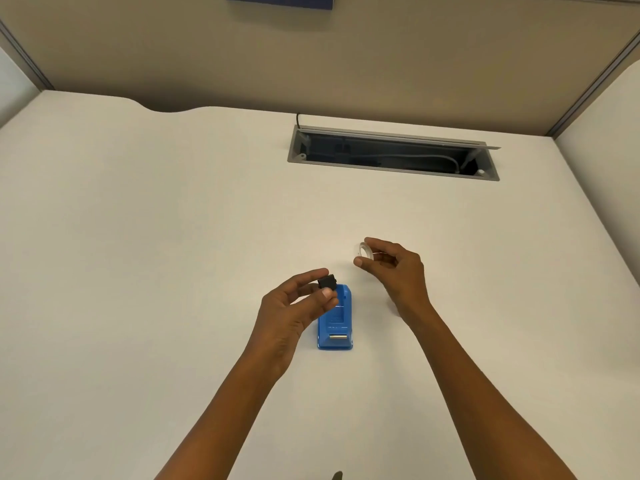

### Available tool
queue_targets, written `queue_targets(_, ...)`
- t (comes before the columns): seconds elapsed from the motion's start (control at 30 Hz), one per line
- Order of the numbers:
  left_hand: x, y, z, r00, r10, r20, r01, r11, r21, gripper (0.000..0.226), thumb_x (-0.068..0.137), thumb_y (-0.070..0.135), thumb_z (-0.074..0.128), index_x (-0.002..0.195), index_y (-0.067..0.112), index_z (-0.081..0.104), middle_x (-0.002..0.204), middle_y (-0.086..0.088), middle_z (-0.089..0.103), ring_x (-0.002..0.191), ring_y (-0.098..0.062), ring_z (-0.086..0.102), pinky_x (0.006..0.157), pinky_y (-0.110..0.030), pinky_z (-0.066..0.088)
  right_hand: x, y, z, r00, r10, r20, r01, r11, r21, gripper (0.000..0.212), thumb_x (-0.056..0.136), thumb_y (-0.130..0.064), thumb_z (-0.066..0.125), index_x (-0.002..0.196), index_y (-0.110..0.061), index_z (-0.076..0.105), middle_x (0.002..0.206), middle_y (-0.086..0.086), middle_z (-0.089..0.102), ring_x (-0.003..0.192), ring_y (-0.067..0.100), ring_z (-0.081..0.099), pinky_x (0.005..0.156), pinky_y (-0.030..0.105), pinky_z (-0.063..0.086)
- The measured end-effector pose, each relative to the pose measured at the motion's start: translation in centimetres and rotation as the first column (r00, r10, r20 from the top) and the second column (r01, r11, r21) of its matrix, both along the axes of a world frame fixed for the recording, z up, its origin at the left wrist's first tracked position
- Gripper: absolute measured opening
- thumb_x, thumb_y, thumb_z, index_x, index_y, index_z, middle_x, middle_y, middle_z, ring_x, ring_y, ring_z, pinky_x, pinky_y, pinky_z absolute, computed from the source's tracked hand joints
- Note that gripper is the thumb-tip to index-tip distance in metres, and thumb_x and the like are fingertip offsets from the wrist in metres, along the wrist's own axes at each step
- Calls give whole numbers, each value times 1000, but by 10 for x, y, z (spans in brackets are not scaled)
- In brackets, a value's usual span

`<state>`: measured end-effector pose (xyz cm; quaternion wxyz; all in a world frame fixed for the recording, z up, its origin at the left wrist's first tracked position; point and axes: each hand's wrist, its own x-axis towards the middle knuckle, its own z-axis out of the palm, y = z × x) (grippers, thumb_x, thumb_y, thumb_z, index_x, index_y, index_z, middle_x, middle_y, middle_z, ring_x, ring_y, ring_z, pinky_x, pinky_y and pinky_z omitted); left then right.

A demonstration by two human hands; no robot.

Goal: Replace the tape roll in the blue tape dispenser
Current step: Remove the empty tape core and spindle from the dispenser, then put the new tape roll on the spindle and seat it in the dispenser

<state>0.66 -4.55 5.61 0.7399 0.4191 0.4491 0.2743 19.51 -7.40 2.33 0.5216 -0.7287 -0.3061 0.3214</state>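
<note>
Left hand [294, 299] pinching a small black spool [327, 282] between thumb and fingers, hovering just above the blue tape dispenser [335, 318] sitting mid-desk [138, 237], right hand [391, 268] gripping a clear tape roll [363, 250] in its fingertips, raised beside it, both forearms reaching in from the desk's near edge

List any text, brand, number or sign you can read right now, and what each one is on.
Nothing can be quoted as it reads.
Dark blue sign at the top edge, on the partition wall: white lettering, cropped by the frame, unreadable.
Blue tape dispenser on the desk: faint moulded marks on its top face, too small and blurred to read.
Black spindle in the left hand: no text visible.
Clear tape roll in the right hand: no text visible.
</note>
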Motion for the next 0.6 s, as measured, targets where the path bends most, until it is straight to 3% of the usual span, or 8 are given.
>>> queue_targets(0.07, 1, 0, -1, 1000, -8, -20, 8, 1000, 5, 27, 72, 13, 73, 96, 27, 72, 103, -7, 71, 88, -24, 71, 94, -43, 50, 2, 8, -10, 997, 28, 74, -25, 999, -39, 53, 68, -13, 83, 117, -12, 64, 108, 5, 69, 94, 16, 65, 83, 17, 50)
queue_targets(0.2, 2, 1, -1, 999, -5, -41, 6, 1000, 16, 26, 75, 11, 72, 96, 26, 72, 102, -8, 71, 88, -24, 71, 92, -42, 52, -4, 27, -25, 973, 107, 205, -92, 992, -83, 60, 68, -7, 82, 123, -11, 57, 107, 4, 67, 93, 13, 59, 78, 3, 42)
queue_targets(0.33, 0, 2, -2, 999, 4, -35, -3, 1000, 4, 27, 75, 9, 71, 98, 23, 71, 103, -13, 69, 89, -26, 70, 86, -36, 55, -9, 39, -38, 958, 142, 250, -121, 988, -98, 61, 70, -4, 79, 126, -12, 56, 112, 8, 68, 102, 22, 61, 93, 30, 47)
queue_targets(0.4, -1, 2, -4, 999, 8, -40, -8, 1000, -6, 27, 74, 10, 72, 98, 22, 71, 104, -15, 69, 89, -26, 70, 83, -33, 56, -9, 43, -43, 948, 152, 280, -121, 985, -124, 61, 71, -5, 78, 127, -13, 55, 114, 8, 67, 106, 25, 60, 97, 37, 45)
queue_targets(0.6, 0, 1, -8, 999, 16, -36, -18, 999, -45, 27, 75, 9, 71, 99, 21, 71, 104, -16, 69, 87, -26, 71, 82, -31, 56, -8, 44, -50, 917, 226, 330, -174, 968, -182, 66, 74, -8, 76, 133, -17, 49, 122, 6, 62, 115, 25, 52, 101, 38, 39)
